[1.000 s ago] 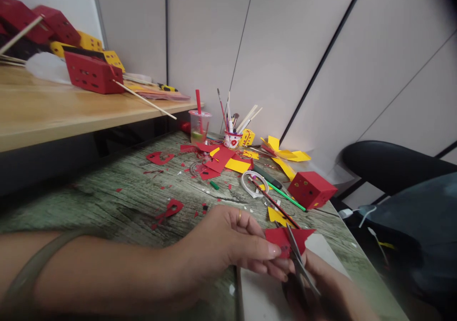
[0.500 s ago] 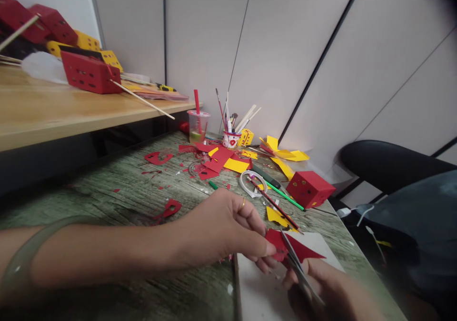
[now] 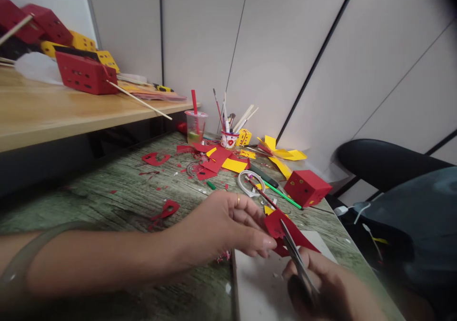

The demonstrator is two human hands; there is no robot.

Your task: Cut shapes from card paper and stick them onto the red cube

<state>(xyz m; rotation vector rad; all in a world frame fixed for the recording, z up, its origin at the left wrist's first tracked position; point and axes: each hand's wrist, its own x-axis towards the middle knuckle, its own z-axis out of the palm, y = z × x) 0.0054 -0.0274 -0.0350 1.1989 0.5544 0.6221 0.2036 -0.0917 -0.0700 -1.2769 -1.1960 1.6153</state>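
My left hand point(image 3: 228, 223), closed, pinches the left side of a piece of red paper point(image 3: 296, 233) between thumb and fingers. My right hand point(image 3: 328, 278) grips a pair of scissors point(image 3: 295, 253) by its dark handles. The blades point up and away, and their tips lie over the red paper close to my left fingertips. Under both hands is a white board point(image 3: 260, 283) on the table. Just beyond the paper lies a dark red pencil point(image 3: 262, 193), partly covered by it.
Red and yellow paper scraps point(image 3: 217, 161) litter the table, beside a white cable coil point(image 3: 251, 184). A red box point(image 3: 307, 188) stands at the right edge. Farther back are a drink cup point(image 3: 195, 126) and a brush pot point(image 3: 229, 140). A wooden shelf point(image 3: 46, 114) overhangs the left.
The red paper has tilted up and turned between my hands, now covering more of the pencil and yellow scrap. The scissors have shifted slightly with it. The whole view has drifted slightly.
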